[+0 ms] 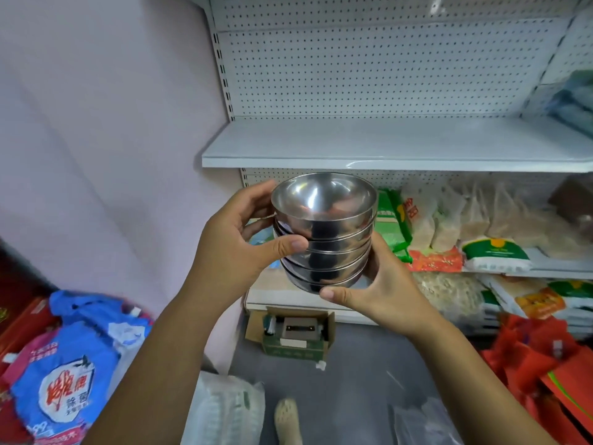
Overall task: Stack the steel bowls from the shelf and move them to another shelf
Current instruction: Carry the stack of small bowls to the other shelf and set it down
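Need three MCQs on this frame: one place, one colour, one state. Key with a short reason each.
1. Where is the stack of steel bowls?
A. on the white shelf
B. held up between the left hand and right hand
C. on the floor

2. What colour is the shelf board behind the stack?
A. red
B. black
C. white

3. How does the top bowl sit?
A. upside down
B. open side up, nothing inside
C. filled with rice

Key:
1 B, both hands grip its sides, off any surface.
2 C, the board is plain white.
3 B, its bare shiny inside faces up.
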Demonstrator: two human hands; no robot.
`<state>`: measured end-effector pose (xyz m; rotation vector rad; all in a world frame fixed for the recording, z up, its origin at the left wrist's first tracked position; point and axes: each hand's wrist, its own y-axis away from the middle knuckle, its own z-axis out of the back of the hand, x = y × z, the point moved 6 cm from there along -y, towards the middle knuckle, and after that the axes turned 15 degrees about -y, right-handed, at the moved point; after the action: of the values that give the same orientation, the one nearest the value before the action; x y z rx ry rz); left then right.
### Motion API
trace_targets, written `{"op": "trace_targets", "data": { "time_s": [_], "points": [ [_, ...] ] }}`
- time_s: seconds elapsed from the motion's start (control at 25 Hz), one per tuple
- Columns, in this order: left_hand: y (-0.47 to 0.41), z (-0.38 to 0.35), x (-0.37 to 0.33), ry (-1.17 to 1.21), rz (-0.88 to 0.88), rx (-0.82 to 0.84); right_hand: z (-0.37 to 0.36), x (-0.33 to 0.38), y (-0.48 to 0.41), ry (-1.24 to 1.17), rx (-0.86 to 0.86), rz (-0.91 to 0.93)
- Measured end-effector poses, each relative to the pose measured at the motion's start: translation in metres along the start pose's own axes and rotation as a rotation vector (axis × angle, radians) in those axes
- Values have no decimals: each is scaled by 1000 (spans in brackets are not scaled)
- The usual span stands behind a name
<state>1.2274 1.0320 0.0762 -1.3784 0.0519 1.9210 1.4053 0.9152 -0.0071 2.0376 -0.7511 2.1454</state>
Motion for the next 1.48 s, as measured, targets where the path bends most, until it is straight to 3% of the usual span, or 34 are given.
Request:
{"op": "trace_targets", "data": {
  "time_s": [0.64,1.2,1.48],
  "points": [
    [-322,49,128,-60,-38,19,-7,-69,-335,54,-43,25],
    [-459,32,243,-124,202,-31,-8,-162,-551,20,158,-31],
    [-515,55,317,-44,267,-6,-36,-203,-621,52,138,-59]
  ]
}}
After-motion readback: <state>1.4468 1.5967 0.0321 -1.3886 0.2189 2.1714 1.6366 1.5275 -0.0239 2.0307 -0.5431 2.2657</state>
